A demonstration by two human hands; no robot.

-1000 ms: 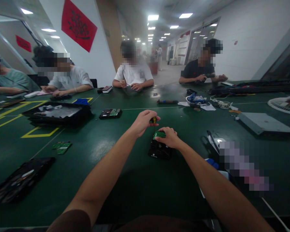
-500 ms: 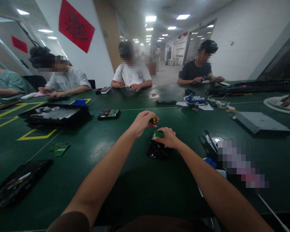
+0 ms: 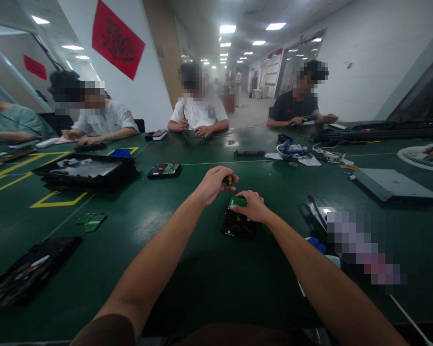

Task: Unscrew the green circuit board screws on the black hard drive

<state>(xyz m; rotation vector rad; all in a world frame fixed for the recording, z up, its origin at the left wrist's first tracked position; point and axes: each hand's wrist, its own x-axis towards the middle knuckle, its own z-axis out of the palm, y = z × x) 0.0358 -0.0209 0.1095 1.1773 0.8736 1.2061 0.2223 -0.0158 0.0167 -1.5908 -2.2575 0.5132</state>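
In front of me, a black hard drive (image 3: 238, 226) rests on the green table with a green circuit board (image 3: 237, 201) at its far end. My right hand (image 3: 253, 205) grips that end, thumb across the board and fingers around the far edge. Whether the board is fastened to the drive I cannot tell. Just beyond and to the left, my left hand (image 3: 216, 185) is closed on a small black-and-yellow handle (image 3: 228, 180) that looks like a screwdriver's. It is held above the table, apart from the drive; fingers hide its rest.
Left lie loose green boards (image 3: 91, 221), a black device casing (image 3: 32, 271) and a black tray (image 3: 84, 170). Another hard drive (image 3: 164, 170) sits farther back. To the right are a grey metal box (image 3: 397, 184) and cables (image 3: 292, 149). Several people sit around the table.
The view has shifted slightly, so everything appears a little to the right. Both hands keep the same hold and position over the hard drive.
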